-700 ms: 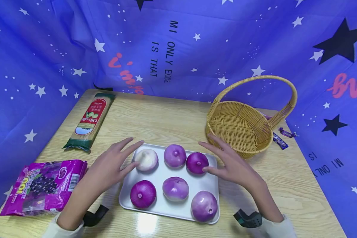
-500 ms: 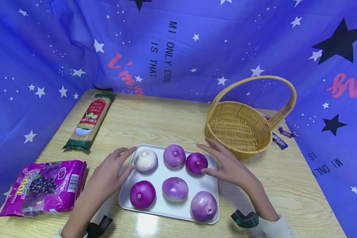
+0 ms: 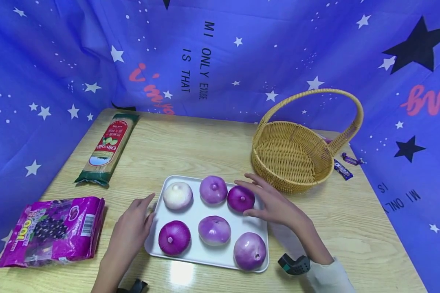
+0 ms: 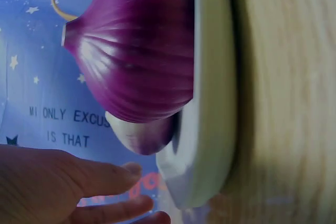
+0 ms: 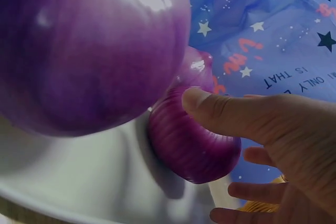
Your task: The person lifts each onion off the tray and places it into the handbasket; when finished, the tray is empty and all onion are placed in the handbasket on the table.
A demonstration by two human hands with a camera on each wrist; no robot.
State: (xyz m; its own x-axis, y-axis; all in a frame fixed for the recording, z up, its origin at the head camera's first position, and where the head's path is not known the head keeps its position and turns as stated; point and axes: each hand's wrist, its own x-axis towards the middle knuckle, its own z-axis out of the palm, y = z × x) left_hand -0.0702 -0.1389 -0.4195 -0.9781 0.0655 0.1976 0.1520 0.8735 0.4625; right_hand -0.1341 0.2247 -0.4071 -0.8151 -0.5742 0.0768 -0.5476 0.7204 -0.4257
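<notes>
A white tray bears several onions in two rows. Its back row has a pale white onion, a light purple onion and a dark purple onion. My right hand hovers at the right side of that dark onion, thumb and fingers spread about it; contact cannot be told. Beside the tray's left edge is my left hand, relaxed and holding nothing. The front row has a striped purple onion, a glossy light purple onion and a larger one at the right corner.
A wicker basket with a tall handle stands behind the right hand. Wrapped candies lie to its right. On the left are a spaghetti pack and a purple grape candy bag. Blue star-printed cloth surrounds the table.
My left hand has drawn back from the white onion, down and toward the tray's left edge. The right hand has shifted slightly left, closer over the dark onion. The onions stay in place.
</notes>
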